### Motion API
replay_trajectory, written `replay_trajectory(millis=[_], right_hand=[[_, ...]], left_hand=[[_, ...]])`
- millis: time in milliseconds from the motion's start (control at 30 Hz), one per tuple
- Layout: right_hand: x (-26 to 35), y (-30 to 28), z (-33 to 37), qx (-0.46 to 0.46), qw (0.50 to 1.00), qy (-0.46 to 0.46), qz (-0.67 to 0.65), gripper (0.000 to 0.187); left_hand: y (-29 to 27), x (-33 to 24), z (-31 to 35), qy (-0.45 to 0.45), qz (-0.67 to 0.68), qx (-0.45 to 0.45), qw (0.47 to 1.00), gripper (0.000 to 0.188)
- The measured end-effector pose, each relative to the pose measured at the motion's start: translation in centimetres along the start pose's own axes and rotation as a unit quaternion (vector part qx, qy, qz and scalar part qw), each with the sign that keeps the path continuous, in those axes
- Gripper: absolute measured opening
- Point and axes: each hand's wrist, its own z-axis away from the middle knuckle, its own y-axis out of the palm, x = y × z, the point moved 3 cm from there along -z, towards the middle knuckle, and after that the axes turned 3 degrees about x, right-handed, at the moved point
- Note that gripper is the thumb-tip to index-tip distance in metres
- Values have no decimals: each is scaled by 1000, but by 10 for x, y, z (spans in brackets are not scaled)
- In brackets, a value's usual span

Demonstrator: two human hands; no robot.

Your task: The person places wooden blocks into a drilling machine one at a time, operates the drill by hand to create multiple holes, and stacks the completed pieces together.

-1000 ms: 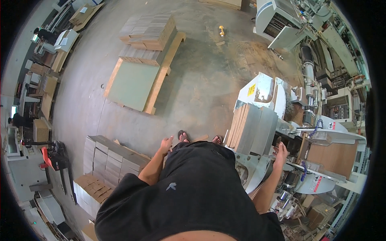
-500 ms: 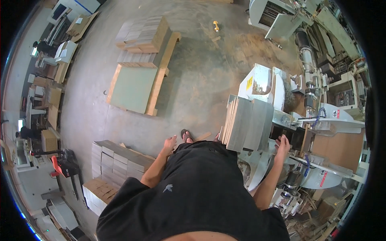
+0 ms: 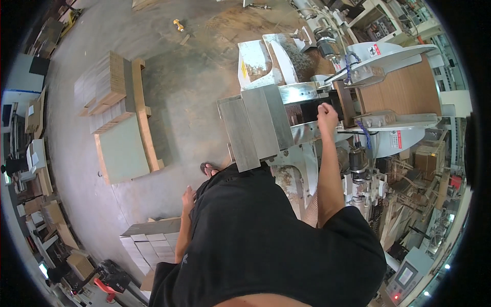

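A stack of grey boards (image 3: 266,120) sits at the centre of the frame, on the near end of the metal rails (image 3: 298,92) of a white machine (image 3: 409,140). The boards stand out of line with one another, the leftmost one slanting down toward the person's dark shirt (image 3: 255,230).

Right of the stack, the right hand (image 3: 327,120) is over the dark gap (image 3: 313,108) between the rails, its fingers bent inward and the thumb side up (whether they pinch anything, I cannot tell). Just beyond it, right of centre in the frame, a brown wood-grain panel (image 3: 401,94) lies in the machine.

The left hand (image 3: 188,198) hangs beside the shirt, left of centre, released, with the fingers loosely bent. A sandalled foot (image 3: 208,170) shows just above and to the right of it.

Farther out, a wooden pallet (image 3: 144,102) at the left of the frame bears piled boards (image 3: 105,82) and a grey-green sheet (image 3: 123,148). Another pile (image 3: 153,248) stands at lower left, partly behind the left forearm. A small yellow thing (image 3: 178,24) lies on the floor (image 3: 189,92) near the top, and a control box (image 3: 407,276) with a screen is at lower right.
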Motion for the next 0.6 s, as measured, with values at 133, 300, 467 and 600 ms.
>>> replay_trajectory(millis=[133, 300, 467, 600], right_hand=[[4, -10, -31, -74, 985, -2, 156, 36], [-41, 0, -90, 96, 962, 87, 242, 39], [-49, 12, -92, 93, 948, 116, 280, 36], [-28, 7, -86, 157, 916, 46, 367, 22]], left_hand=[[-7, 9, -1, -61, 65, -39, 995, 62], [-7, 12, 11, -106, 101, -81, 986, 67], [-5, 3, 34, -113, 79, -103, 985, 71], [-4, 14, 38, -97, 106, -110, 983, 71]])
